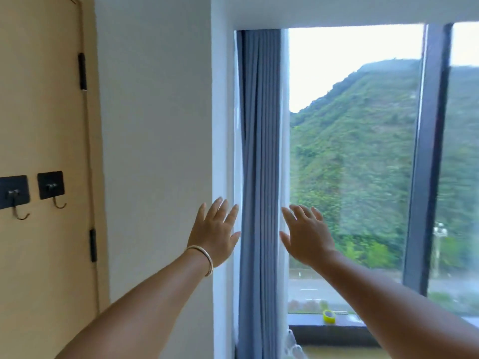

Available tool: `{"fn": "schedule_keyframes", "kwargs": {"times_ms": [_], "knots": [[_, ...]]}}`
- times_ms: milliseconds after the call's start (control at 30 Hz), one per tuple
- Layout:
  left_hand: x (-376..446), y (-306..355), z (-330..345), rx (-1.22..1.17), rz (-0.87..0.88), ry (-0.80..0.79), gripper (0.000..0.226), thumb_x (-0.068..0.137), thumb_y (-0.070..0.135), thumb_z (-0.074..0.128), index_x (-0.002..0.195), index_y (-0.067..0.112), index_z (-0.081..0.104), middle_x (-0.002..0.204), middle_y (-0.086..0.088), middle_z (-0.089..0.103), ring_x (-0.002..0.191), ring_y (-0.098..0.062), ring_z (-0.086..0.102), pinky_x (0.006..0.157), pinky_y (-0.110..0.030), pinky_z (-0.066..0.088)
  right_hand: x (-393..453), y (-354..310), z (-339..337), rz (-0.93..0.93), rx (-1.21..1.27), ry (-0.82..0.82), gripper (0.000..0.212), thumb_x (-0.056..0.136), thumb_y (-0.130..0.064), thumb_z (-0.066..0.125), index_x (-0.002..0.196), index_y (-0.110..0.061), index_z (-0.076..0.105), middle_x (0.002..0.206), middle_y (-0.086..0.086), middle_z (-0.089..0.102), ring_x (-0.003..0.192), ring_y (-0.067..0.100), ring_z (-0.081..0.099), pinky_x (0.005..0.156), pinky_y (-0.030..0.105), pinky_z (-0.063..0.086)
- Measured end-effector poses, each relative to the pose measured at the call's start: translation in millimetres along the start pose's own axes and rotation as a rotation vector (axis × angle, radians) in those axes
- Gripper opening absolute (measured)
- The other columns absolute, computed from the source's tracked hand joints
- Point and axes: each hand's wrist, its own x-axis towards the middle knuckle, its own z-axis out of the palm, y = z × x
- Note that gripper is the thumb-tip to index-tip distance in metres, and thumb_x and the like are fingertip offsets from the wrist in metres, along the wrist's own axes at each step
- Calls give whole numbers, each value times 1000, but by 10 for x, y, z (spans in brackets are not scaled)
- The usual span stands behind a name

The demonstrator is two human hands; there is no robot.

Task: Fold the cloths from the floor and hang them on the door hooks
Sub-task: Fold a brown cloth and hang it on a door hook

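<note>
Both my arms are stretched out in front of me with the palms facing away. My left hand (215,231), with a thin bracelet at the wrist, has its fingers spread straight and holds nothing. My right hand (305,234) is likewise flat and empty. Two black square hooks (50,186) (13,193) with bronze prongs are stuck on the beige door (39,99) at the far left, well apart from my hands. Both hooks are bare. No cloth is in view, and the floor is out of the frame.
A white wall pillar (160,151) stands between the door and a blue-grey curtain (261,164). To the right is a large window with a dark frame post (427,151). A yellow-green tape roll (329,316) lies on the dark sill.
</note>
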Motion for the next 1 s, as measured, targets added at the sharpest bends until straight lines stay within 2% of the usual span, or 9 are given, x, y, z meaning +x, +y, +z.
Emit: {"fn": "schedule_keyframes", "kwargs": {"times_ms": [300, 500, 700, 1000], "knots": [[946, 2493, -61, -328, 299, 86, 67, 97, 53, 32, 152, 22, 13, 159, -5, 15, 147, -23, 5, 117, -50, 5, -1185, 2159, -428, 354, -263, -100, 59, 89, -46, 52, 140, -19, 40, 140, 5, 46, 129, 25, 43, 109, 43, 32], [1197, 4013, -277, -491, 479, 133, 66, 97, 53, 30, 152, 23, 10, 160, -4, 13, 148, -22, 4, 118, -49, 5, -1997, 3287, -826, 516, -413, -136, 58, 92, -44, 47, 144, -20, 36, 145, 4, 42, 134, 23, 37, 113, 43, 24], [1258, 5100, -533, -601, 604, 170, 66, 96, 53, 31, 152, 23, 11, 160, -5, 13, 148, -23, 5, 119, -51, 7, -2608, 3945, -1155, 634, -512, -157, 57, 94, -43, 45, 145, -18, 36, 145, 5, 43, 134, 23, 38, 114, 43, 26], [1274, 6328, -859, -694, 775, 202, 68, 97, 55, 28, 153, 22, 7, 161, -5, 9, 148, -23, 2, 119, -51, 5, -3508, 4608, -1616, 824, -678, -209, 54, 94, -44, 47, 141, -17, 41, 138, 5, 49, 126, 24, 44, 109, 41, 32]]}}
